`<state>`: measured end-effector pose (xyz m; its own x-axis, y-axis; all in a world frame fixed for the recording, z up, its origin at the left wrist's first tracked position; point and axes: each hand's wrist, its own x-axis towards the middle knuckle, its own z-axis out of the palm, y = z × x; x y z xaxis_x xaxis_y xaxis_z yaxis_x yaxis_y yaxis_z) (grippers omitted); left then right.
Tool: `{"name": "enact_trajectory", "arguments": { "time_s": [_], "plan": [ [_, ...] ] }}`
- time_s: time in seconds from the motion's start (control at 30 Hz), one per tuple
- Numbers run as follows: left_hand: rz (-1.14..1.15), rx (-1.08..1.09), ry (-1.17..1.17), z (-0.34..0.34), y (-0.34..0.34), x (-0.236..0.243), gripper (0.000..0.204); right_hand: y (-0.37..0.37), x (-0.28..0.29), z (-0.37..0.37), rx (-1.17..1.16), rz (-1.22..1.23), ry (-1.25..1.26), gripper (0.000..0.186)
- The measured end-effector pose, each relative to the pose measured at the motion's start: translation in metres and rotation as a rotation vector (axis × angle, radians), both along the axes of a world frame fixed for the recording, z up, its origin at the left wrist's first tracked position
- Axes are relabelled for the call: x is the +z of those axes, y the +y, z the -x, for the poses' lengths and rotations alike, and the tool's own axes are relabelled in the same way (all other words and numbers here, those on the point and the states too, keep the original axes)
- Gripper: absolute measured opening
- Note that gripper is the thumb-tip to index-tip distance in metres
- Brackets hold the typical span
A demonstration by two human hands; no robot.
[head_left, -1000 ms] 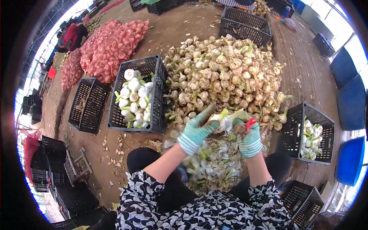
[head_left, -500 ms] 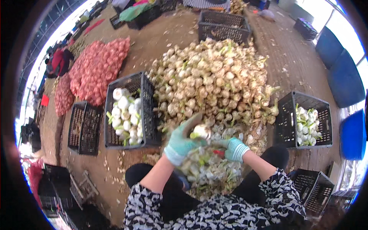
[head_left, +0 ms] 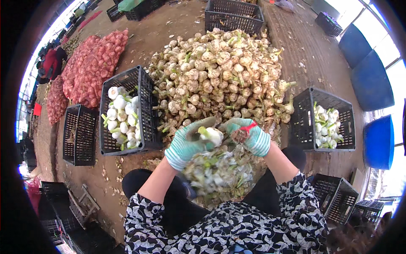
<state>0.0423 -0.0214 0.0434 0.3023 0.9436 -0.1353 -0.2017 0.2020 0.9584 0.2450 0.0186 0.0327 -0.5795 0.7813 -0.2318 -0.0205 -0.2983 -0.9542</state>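
Note:
My left hand [head_left: 186, 146], in a green and white knit glove, is closed round a peeled white garlic bulb [head_left: 212, 136] with a short green stem. Close on its right, my right hand [head_left: 253, 137], gloved alike, grips a small red-handled tool [head_left: 248, 126]; its working end is hidden. A brownish clump of husk [head_left: 240, 135] shows at the right fingers. Below both hands lies a heap of loose skins and green trimmings [head_left: 220, 171], partly blurred. Just beyond them rises a large pile of unpeeled garlic [head_left: 224, 76].
Black crates of cleaned bulbs stand left [head_left: 146, 110] and right [head_left: 299, 122]. Another crate [head_left: 234, 17] sits behind the pile. Red net sacks [head_left: 95, 67] lie far left, near a person in red [head_left: 50, 65]. Blue tubs [head_left: 378, 142] line the right side.
My hands have come up closer to the pile. The right hand has turned, so the red part shows on top. The view has shifted, and the bulb remains in my left hand.

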Motion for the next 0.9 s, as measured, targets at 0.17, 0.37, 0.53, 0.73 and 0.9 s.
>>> {"name": "enact_trajectory", "arguments": {
  "time_s": [0.17,0.37,0.53,0.73,0.9],
  "plan": [
    [-0.027,0.074,0.227,-0.002,0.002,0.0,0.064,-0.021,-0.001,0.007,-0.109,-0.435,-0.271,0.015],
    [0.107,-0.043,-0.028,0.004,0.001,0.0,0.062,-0.009,-0.006,0.012,-0.187,-0.324,-0.271,0.008],
    [-0.017,0.054,0.045,0.001,0.002,-0.01,0.053,-0.012,-0.012,0.021,-0.193,-0.142,0.129,0.037],
    [-0.238,0.039,0.248,0.003,0.005,-0.024,0.06,-0.008,-0.026,0.021,-0.279,0.01,0.14,0.015],
    [-0.044,0.062,-0.035,0.004,0.004,-0.023,0.062,-0.005,-0.025,0.022,-0.5,0.416,0.339,0.016]
  ]
}}
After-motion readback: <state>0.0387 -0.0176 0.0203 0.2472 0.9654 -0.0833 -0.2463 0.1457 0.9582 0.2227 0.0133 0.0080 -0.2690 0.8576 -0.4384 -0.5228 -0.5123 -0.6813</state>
